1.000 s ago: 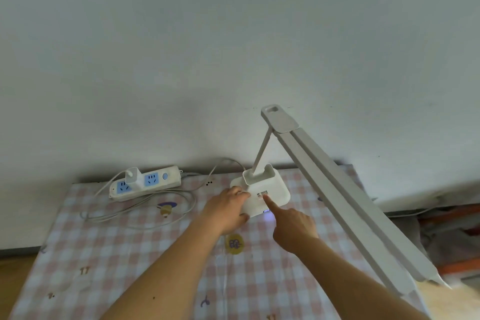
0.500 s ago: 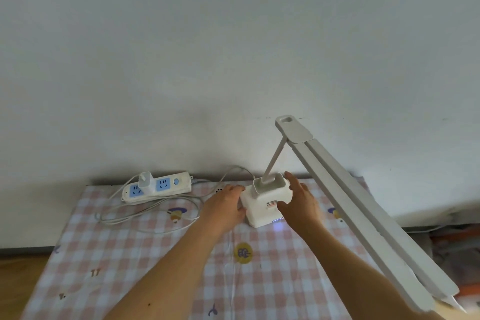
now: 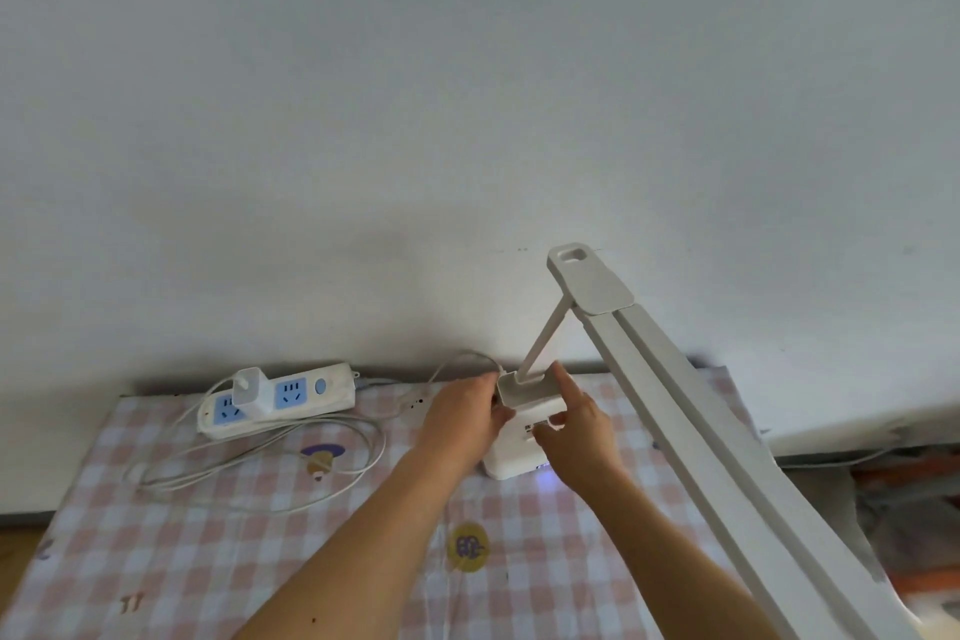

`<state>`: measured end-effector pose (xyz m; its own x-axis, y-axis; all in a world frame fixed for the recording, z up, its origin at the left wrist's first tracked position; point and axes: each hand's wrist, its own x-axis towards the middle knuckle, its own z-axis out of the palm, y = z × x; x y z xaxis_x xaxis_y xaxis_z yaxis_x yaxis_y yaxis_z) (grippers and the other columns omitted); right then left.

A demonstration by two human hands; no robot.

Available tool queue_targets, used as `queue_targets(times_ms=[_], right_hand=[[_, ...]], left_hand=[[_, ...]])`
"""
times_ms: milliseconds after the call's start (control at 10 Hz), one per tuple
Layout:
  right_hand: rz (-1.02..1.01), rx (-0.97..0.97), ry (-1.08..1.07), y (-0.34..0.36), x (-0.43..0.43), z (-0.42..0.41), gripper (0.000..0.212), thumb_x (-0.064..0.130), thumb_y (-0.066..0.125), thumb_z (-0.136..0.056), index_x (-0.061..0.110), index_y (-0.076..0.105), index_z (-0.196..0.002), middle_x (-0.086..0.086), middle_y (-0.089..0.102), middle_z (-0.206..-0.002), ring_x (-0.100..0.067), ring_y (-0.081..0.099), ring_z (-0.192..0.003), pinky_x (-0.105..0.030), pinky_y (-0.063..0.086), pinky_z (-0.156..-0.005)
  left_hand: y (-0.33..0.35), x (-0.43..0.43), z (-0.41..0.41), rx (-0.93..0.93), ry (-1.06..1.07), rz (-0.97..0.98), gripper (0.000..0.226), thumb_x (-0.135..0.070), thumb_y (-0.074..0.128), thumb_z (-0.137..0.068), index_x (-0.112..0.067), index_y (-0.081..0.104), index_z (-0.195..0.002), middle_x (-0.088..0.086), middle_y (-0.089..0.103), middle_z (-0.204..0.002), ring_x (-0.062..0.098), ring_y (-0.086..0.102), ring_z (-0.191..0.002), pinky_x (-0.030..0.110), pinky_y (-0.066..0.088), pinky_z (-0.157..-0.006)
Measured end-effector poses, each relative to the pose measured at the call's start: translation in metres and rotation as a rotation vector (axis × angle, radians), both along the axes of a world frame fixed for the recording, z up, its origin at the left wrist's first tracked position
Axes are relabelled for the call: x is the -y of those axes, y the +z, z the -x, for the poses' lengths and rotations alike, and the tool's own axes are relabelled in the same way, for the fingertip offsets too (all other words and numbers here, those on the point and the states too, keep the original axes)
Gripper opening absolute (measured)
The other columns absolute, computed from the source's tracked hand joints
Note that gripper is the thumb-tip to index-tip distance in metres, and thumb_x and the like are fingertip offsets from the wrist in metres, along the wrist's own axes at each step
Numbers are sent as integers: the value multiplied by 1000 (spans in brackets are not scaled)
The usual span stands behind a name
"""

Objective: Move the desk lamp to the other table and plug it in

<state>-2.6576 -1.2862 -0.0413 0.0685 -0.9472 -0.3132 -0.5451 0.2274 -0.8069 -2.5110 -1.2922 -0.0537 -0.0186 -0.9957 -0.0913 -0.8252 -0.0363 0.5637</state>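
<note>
A white desk lamp stands near the wall on a table under a pink checked cloth [image 3: 218,541]. Its boxy base [image 3: 511,452] shows a small blue glow at the front edge, and its long light bar [image 3: 696,442] slants toward me at the right. My left hand [image 3: 470,413] grips the left side of the base. My right hand [image 3: 574,431] holds the right side, fingers up along the top edge. A white power strip [image 3: 311,398] lies at the back left with a white adapter [image 3: 249,392] plugged in. The lamp's white cable [image 3: 260,457] coils on the cloth.
A plain white wall [image 3: 467,120] rises right behind the table. To the right, past the table edge, lies grey clutter with orange parts [image 3: 904,489]. Wooden floor [image 3: 15,546] shows at the far left. Cartoon prints dot the cloth.
My right hand left the front of the base, where one finger pointed, and now holds its right side. The left hand stays on the left side. The view shifted, and the base now sits closer to the wall.
</note>
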Motion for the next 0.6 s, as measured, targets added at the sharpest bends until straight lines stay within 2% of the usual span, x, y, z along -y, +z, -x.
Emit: queue_targets(times_ms=[100,200,300,400,500,600], right_hand=[[2,-85,12,-1,6,9,65,0,51,-90,25,28,-146,-8,50,-129,-17,52,-96,7,34,-52],[-23,-167,-7,-5,13,13,69,7,51,-89,35,25,-147,-4,54,-111,-16,56,-86,-7,42,-49],[-17,-211,-15,-11,13,12,72,10,52,-88,39,23,-147,3,49,-97,1,51,-73,-6,38,-44],[-12,-218,-12,-15,14,12,73,11,52,-87,41,22,-146,1,54,-107,-6,51,-73,-8,36,-43],[13,-219,-24,-11,11,11,72,9,53,-86,42,26,-144,3,50,-131,-8,48,-86,-13,35,-54],[102,-255,-92,-4,5,10,69,7,55,-83,40,34,-140,2,53,-129,-14,53,-97,-26,43,-71]], left_hand=[[1,8,6,4,-24,-1,33,-30,60,-87,-16,59,-116,4,70,-107,24,63,-101,38,49,-82],[0,12,8,12,-55,-6,34,-30,61,-86,-16,59,-117,5,71,-108,25,63,-103,38,49,-83],[1,11,7,11,-61,-15,34,-31,60,-86,-16,59,-117,4,71,-107,25,64,-102,39,50,-82],[-1,10,7,13,-70,1,36,-33,59,-87,-17,57,-119,4,71,-108,25,64,-101,38,50,-81],[3,7,5,45,-73,-31,44,-36,61,-85,-20,53,-126,3,69,-113,23,63,-104,36,49,-83],[5,4,-1,59,-44,-22,51,-37,62,-84,-24,48,-132,-1,67,-117,19,62,-106,32,48,-84]])
